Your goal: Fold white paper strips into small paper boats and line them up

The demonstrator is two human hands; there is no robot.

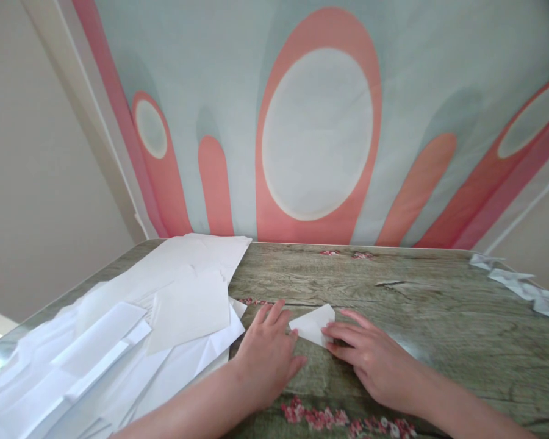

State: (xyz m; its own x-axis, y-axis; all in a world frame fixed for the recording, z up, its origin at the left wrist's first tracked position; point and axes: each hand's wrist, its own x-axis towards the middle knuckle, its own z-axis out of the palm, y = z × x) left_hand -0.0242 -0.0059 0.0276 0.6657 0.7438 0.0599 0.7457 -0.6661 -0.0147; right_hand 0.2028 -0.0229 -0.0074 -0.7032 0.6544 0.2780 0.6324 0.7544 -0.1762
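Observation:
A small white folded piece of paper [312, 324] lies on the wooden-patterned table, pointed at its left end. My left hand [269, 352] rests palm down beside that point, its fingers spread, with a fingertip at the paper's edge. From the other side my right hand [370, 355] reaches in, fingers stretched and apart, and their tips touch the paper's right edge. The right thumb is hidden.
Loose white sheets and folded strips [183, 311] are heaped on the left of the table [421, 329]. Several small folded paper pieces [515, 281] line its far right edge. Behind stands a grey-green and coral patterned backdrop [238, 73].

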